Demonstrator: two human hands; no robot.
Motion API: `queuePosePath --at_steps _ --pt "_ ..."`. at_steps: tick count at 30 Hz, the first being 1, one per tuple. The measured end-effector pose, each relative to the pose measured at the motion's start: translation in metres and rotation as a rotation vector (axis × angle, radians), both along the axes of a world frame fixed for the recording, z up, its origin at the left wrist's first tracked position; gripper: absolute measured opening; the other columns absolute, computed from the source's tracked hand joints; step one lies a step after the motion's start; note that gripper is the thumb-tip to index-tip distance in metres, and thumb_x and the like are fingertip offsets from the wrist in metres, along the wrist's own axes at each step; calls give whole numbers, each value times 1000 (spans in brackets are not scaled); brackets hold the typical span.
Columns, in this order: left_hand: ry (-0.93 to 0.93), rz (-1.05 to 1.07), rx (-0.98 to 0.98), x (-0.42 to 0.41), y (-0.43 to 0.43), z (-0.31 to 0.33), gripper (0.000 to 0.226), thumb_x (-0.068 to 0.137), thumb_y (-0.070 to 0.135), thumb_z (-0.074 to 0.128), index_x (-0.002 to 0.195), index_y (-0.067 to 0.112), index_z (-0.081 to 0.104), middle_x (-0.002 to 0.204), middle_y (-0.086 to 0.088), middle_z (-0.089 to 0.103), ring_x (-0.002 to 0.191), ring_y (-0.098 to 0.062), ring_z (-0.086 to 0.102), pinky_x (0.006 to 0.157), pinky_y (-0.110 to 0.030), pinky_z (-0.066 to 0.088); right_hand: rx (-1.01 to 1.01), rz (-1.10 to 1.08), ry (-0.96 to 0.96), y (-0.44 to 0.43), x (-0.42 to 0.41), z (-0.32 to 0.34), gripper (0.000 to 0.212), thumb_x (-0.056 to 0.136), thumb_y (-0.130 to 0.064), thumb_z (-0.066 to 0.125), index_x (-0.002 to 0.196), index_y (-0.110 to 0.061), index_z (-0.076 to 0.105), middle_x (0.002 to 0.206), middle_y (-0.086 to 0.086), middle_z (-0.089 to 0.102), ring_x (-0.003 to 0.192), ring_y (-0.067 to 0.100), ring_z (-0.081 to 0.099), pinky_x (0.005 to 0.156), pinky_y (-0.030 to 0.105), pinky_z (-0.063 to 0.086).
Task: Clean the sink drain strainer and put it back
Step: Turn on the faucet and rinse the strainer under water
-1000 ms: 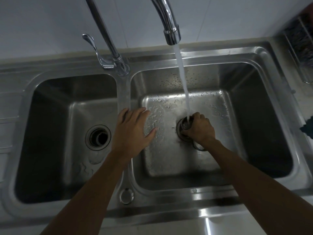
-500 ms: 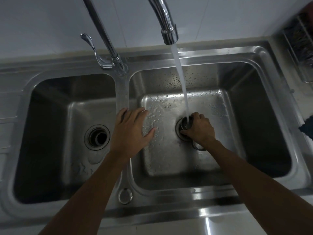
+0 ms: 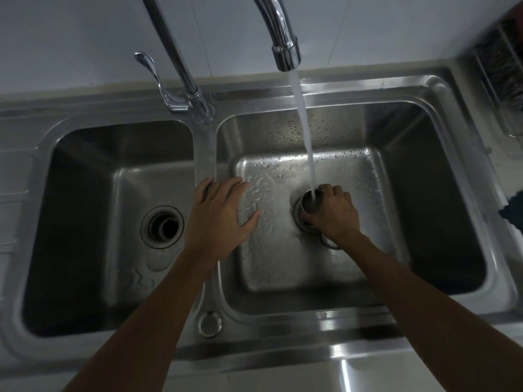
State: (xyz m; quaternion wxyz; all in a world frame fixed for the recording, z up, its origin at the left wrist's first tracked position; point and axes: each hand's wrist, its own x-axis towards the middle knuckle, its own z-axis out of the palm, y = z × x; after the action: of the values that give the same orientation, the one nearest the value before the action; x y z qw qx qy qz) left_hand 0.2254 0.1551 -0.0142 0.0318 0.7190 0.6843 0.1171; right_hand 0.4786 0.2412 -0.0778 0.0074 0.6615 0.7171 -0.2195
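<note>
My right hand (image 3: 335,215) is closed around the metal drain strainer (image 3: 310,202), a small cup held over the right basin's drain opening (image 3: 301,222). Water from the faucet spout (image 3: 285,55) pours straight into the strainer. My left hand (image 3: 219,216) rests flat with fingers spread on the divider between the two basins, holding nothing. A metal ring (image 3: 329,243) shows just below my right wrist; what it belongs to is unclear.
The steel double sink (image 3: 441,89) fills the view. The left basin has an open drain (image 3: 162,226). A lever handle (image 3: 154,77) stands behind the divider. A wire rack (image 3: 502,80) sits at the right edge, a dark cloth (image 3: 513,207) beside the rim.
Almost nothing differs: my right hand has kept the strainer under the stream, shifting it only slightly, and my left hand has stayed on the divider.
</note>
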Motion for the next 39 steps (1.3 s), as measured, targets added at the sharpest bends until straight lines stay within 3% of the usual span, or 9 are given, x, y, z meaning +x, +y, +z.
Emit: queuePosePath --at_steps 9,13,15,18,21,25,30,35,39 --pt "4 -1 36 0 0 -3 58 91 54 65 134 15 62 136 -1 63 126 -20 60 121 -45 27 -114 -34 103 -23 -3 2 82 79 -64 73 142 -15 56 136 12 58 124 32 56 102 43 52" --pt "-3 0 32 0 0 -3 58 91 55 64 134 16 62 136 -1 63 125 -21 60 121 -44 26 -369 -99 249 -37 -9 -3 54 81 -62 75 109 -16 73 94 -3 71 85 15 67 66 21 49" --pt "-7 -3 24 0 0 -2 59 92 56 61 135 15 62 137 -1 63 125 -21 60 122 -43 24 -529 -300 438 -38 -12 -5 43 80 -63 76 91 -21 75 78 -10 73 77 12 69 62 20 50" --pt "-13 -10 13 -1 0 -1 60 93 56 60 136 15 61 138 -1 62 126 -22 59 122 -43 23 -809 -789 869 -29 -15 -8 49 78 -56 80 109 -19 72 100 8 78 90 25 76 74 38 65" --pt "-8 -6 5 0 -1 0 60 93 57 60 136 15 61 138 -1 62 127 -22 59 123 -42 22 -912 -1069 1130 -17 -13 -9 54 81 -51 77 119 -14 65 118 19 66 94 31 69 64 37 62" --pt "-2 -5 -18 0 -1 2 61 93 59 56 137 16 60 140 0 61 128 -21 58 123 -40 19 -992 -1157 1339 -4 -10 -6 59 90 -48 61 133 -8 64 120 18 64 96 27 63 61 31 59" --pt "-5 -9 -15 0 -1 2 61 94 58 58 138 16 59 140 0 61 129 -20 57 124 -40 18 -1072 -1204 1551 4 -4 7 43 98 -45 45 118 -10 61 113 12 58 94 23 59 66 24 47" --pt "-5 -13 -11 0 -1 4 60 94 56 61 136 14 61 138 -2 63 128 -21 58 123 -42 22 -1069 -1235 1581 4 -6 10 45 97 -44 48 120 -8 61 122 13 54 105 22 55 68 24 47" --pt "-2 -12 -11 1 -1 4 59 94 56 61 137 15 61 138 -1 62 128 -21 58 124 -41 19 -1019 -1237 1579 5 -6 8 46 93 -43 56 121 -8 65 122 14 58 100 24 60 59 24 55"
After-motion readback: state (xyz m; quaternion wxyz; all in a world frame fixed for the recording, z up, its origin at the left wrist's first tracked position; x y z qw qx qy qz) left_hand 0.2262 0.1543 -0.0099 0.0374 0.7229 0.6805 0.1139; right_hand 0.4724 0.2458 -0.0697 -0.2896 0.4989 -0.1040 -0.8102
